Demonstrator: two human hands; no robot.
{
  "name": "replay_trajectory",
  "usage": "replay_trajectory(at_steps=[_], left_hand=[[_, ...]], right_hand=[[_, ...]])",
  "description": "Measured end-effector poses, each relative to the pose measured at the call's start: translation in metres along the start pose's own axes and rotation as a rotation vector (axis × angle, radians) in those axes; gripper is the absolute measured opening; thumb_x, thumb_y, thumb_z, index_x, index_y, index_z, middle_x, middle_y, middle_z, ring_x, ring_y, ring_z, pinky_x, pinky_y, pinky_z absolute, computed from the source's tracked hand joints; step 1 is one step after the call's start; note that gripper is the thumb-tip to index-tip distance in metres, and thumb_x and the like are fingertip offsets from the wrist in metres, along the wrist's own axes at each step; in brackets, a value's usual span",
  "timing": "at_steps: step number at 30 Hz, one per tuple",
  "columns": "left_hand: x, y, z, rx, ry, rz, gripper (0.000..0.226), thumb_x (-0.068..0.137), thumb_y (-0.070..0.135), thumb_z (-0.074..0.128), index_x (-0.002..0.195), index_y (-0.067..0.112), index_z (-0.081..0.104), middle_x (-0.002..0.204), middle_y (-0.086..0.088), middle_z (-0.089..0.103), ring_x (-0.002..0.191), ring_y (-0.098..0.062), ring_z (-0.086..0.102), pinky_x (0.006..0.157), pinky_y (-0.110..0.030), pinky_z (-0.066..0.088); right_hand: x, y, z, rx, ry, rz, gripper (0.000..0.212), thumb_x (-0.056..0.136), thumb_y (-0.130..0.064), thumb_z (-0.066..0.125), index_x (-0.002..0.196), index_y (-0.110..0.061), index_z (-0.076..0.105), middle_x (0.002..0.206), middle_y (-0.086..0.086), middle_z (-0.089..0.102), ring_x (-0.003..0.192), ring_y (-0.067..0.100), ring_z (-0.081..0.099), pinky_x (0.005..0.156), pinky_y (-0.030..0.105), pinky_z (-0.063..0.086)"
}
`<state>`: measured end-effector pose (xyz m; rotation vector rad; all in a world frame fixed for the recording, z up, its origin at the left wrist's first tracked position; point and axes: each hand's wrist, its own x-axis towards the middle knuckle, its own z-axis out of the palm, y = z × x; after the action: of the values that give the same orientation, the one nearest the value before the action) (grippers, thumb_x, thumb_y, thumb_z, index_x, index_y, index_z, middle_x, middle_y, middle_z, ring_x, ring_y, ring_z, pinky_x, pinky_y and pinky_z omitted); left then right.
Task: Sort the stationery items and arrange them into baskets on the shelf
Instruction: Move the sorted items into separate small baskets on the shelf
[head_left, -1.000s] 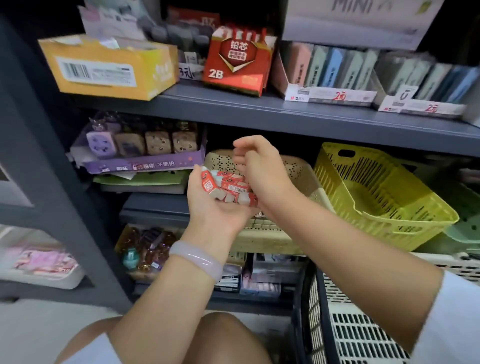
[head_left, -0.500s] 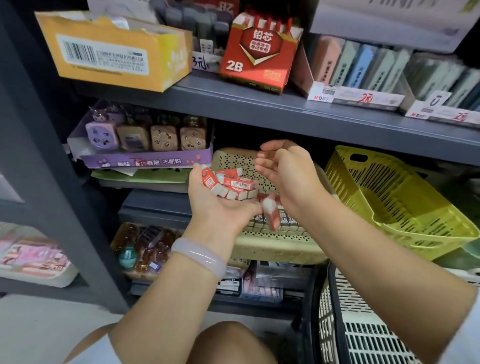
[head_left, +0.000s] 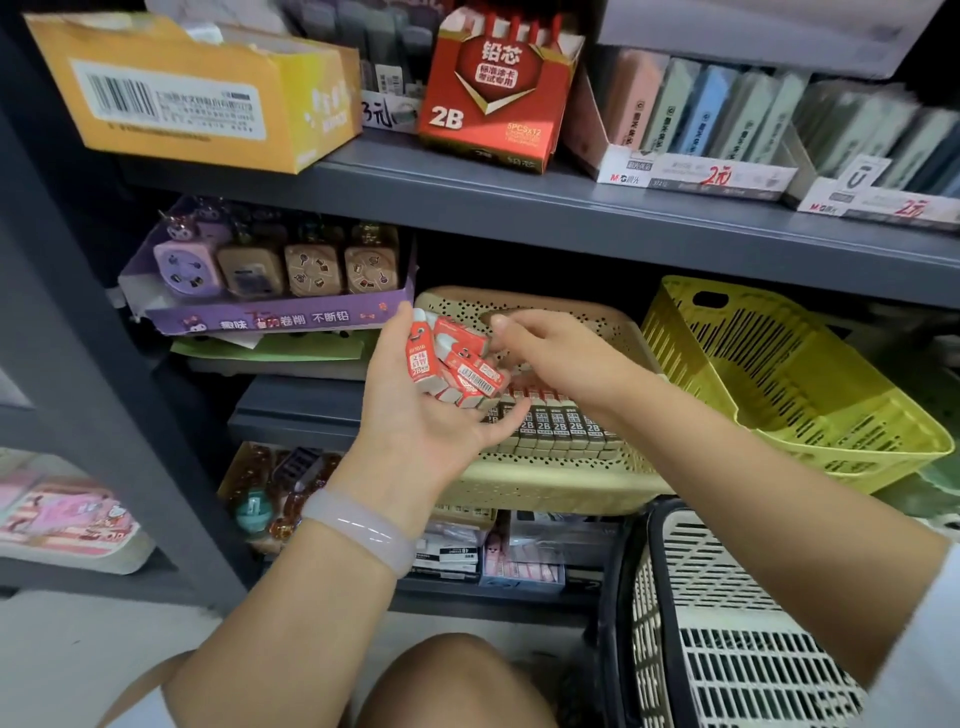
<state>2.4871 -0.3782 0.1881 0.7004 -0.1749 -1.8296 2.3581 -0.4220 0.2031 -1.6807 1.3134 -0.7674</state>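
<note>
Since half a second ago the right hand (head_left: 558, 358) has come back up from over the basket and now reaches into the pile again, fingers pinching one of the red eraser packs (head_left: 457, 364). Going left to right: left hand (head_left: 421, 415) cups that loose bunch, palm up, fingers curled around them. Just behind and below sits the beige basket (head_left: 545, 486) with a neat row of erasers already in it, then the yellow basket (head_left: 800, 395), tilted.

Red erasers (head_left: 457, 364) in left hand (head_left: 415, 415)
</note>
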Motion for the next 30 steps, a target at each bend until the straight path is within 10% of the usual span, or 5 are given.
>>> replay_trajectory(at_steps=[8, 16, 23, 30], left_hand=[[0.001, 0.013, 0.003, 0.068, 0.062, -0.046, 0.042, 0.075, 0.043, 0.069, 0.099, 0.009, 0.064, 0.103, -0.016, 0.066, 0.092, -0.033, 0.063, 0.076, -0.053, 0.052], [0.006, 0.041, -0.009, 0.023, 0.081, 0.084, 0.046, 0.072, 0.039, 0.073, 0.105, 0.008, 0.063, 0.106, -0.019, 0.063, 0.094, -0.037, 0.061, 0.068, -0.056, 0.053], [0.011, 0.054, -0.017, 0.059, 0.106, 0.118, 0.043, 0.075, 0.041, 0.070, 0.104, 0.010, 0.064, 0.105, -0.018, 0.066, 0.092, -0.035, 0.065, 0.070, -0.056, 0.053], [0.013, 0.063, -0.021, 0.048, 0.106, 0.143, 0.046, 0.076, 0.041, 0.070, 0.109, 0.010, 0.063, 0.106, -0.021, 0.066, 0.094, -0.039, 0.065, 0.074, -0.057, 0.052]], right_hand=[[0.023, 0.000, -0.001, 0.244, -0.216, 0.119, 0.027, 0.090, -0.011, 0.057, 0.117, -0.017, 0.056, 0.096, 0.009, 0.067, 0.085, 0.017, 0.063, 0.085, 0.029, 0.052], [0.054, 0.039, -0.021, 0.172, 0.161, 0.284, 0.017, 0.088, -0.011, 0.061, 0.103, -0.015, 0.054, 0.070, 0.001, 0.061, 0.055, 0.009, 0.056, 0.052, 0.017, 0.051], [0.090, 0.057, -0.009, -0.009, 0.103, 0.355, 0.005, 0.089, -0.016, 0.060, 0.094, -0.017, 0.060, 0.078, 0.002, 0.060, 0.065, 0.012, 0.059, 0.066, 0.022, 0.055], [0.108, 0.054, 0.014, 0.027, 0.010, 0.344, 0.008, 0.091, -0.013, 0.057, 0.085, -0.018, 0.058, 0.080, 0.002, 0.059, 0.066, 0.010, 0.057, 0.045, 0.012, 0.048]])
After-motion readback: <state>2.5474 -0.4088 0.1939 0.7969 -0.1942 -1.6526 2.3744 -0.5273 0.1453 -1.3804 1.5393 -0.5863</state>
